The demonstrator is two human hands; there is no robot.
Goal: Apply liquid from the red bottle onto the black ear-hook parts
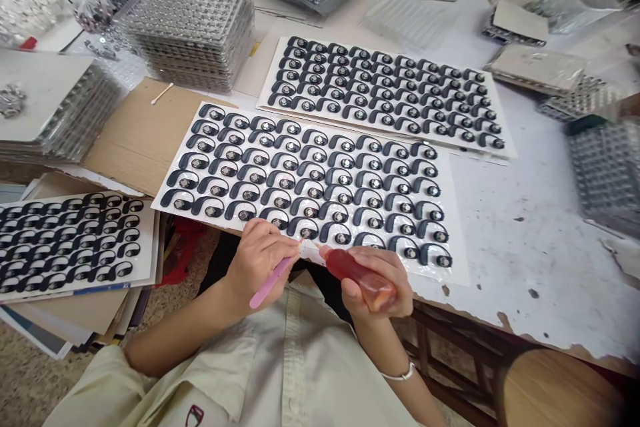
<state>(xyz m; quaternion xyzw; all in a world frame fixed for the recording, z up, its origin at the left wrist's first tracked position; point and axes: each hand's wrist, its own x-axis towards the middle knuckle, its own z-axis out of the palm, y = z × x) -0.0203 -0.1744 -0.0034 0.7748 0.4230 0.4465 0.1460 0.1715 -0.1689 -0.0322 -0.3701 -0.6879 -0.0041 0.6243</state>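
Note:
My left hand (263, 260) is closed around a slim pink stick-like tool (270, 285) with a flat, rounded end. The tool's thin tip points toward the near edge of a white sheet (457, 240). In my right hand (383, 277) is a red translucent squeeze bottle (357, 273), its narrow nozzle aimed left toward that tip. The sheet carries rows of black curved pieces (305, 225), each with a round silvery part at one end. Both hands hover at the front row, close together. Whether the nozzle or tip touches a piece cannot be made out.
Behind lies a second sheet of black pieces (385, 90); a third sheet (65, 247) is at the left. Stacked clear trays (187, 27) stand at back left. A cotton swab (162, 94) lies on brown cardboard (130, 127). More trays (607, 173) sit at right, above a wooden stool (555, 387).

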